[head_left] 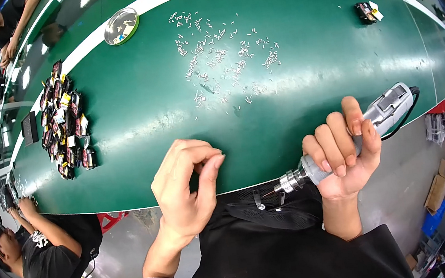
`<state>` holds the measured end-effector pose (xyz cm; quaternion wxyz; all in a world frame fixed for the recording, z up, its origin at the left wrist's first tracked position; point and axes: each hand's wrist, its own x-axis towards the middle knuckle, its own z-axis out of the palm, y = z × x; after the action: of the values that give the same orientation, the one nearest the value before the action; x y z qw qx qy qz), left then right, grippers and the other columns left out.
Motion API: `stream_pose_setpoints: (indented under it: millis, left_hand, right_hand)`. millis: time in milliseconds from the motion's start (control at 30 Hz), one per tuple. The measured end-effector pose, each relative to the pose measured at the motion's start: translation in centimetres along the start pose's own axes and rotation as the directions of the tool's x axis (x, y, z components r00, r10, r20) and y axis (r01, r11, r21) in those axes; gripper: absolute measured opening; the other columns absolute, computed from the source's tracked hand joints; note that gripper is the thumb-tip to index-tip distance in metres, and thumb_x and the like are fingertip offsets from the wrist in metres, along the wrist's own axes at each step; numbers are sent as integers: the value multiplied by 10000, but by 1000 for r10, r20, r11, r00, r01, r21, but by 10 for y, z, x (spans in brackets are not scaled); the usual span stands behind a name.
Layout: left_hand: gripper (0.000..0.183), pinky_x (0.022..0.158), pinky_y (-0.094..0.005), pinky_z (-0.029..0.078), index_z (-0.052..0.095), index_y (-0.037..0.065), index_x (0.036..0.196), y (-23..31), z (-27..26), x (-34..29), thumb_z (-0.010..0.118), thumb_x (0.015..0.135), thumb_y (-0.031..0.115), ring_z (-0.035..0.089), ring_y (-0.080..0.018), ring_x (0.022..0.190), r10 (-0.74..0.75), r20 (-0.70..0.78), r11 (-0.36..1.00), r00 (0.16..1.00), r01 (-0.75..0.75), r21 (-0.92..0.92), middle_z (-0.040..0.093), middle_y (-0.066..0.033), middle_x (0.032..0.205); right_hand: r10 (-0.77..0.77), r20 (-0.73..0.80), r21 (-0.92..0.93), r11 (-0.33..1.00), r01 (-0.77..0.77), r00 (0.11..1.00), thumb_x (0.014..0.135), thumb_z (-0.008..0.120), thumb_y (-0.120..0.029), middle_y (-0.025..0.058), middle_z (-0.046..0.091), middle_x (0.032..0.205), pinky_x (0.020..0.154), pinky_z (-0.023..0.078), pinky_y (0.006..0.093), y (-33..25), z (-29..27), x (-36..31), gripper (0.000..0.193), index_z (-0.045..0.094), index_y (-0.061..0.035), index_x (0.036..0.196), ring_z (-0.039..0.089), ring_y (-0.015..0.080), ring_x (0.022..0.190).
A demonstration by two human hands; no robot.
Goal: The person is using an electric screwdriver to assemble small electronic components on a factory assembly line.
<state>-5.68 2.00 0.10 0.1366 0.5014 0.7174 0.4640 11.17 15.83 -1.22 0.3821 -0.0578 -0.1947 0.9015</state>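
Note:
My right hand is wrapped round a grey handheld electric drill, its fingers curled over the body. The drill lies tilted, its metal chuck and thin bit pointing left, just off the table's near edge. A black cable loops from its rear end. To the left, my left hand is closed in a pinch, thumb against forefinger, over the near edge. Whatever may be between those fingertips is too small or hidden to make out. Beyond both hands, many tiny white pin-like pieces lie scattered on the green table.
A heap of small black parts with labels lies on the left, beside a dark flat block. At the back stands a round dish with small pieces. A single black part sits far right. Another person works at left.

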Motion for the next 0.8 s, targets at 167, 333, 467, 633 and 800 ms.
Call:
stream_pose_setpoints:
  millis: [167, 333, 467, 633, 800]
  left_hand:
    - [55, 588, -232, 455, 611, -57, 867, 16, 10, -15, 620, 823, -89, 558, -109, 688, -346, 98, 753, 933, 339, -565, 614, -116, 850]
    - [137, 593, -216, 433, 570, -59, 867, 16, 19, -22, 523, 938, 47, 504, -102, 643, -281, 249, 443, 927, 356, -823, 584, -134, 832]
    - [168, 601, -220, 428, 566, -54, 891, 22, 20, -22, 501, 959, 86, 500, -103, 652, -279, 288, 376, 916, 380, -845, 577, -127, 831]
    - [156, 605, -217, 431, 568, -54, 899, 21, 21, -22, 503, 956, 75, 504, -99, 665, -266, 287, 384, 920, 374, -844, 577, -124, 841]
    - [149, 609, -214, 432, 570, -56, 901, 21, 21, -22, 501, 954, 65, 504, -94, 673, -244, 289, 410, 926, 368, -834, 577, -120, 852]
  right_hand:
    - [-154, 67, 61, 987, 150, 986, 978, 449, -235, -23, 382, 541, 533, 374, 268, -5, 28, 15, 175, 430, -96, 873, 392, 89, 451]
    - [-213, 83, 93, 974, 205, 974, 978, 450, -233, -19, 382, 540, 533, 381, 258, -5, 41, 21, 195, 443, -72, 869, 390, 87, 453]
    - [-215, 66, 74, 975, 210, 974, 975, 459, -230, -19, 382, 538, 525, 380, 252, -3, 43, 21, 190, 444, -73, 869, 387, 84, 446]
    - [-234, 28, 78, 970, 231, 972, 972, 467, -225, -20, 382, 536, 519, 378, 253, 0, 44, 20, 186, 445, -73, 868, 383, 82, 437]
    - [-247, 20, 77, 966, 245, 969, 973, 463, -224, -20, 383, 536, 516, 376, 253, -1, 44, 20, 187, 441, -75, 863, 387, 81, 439]
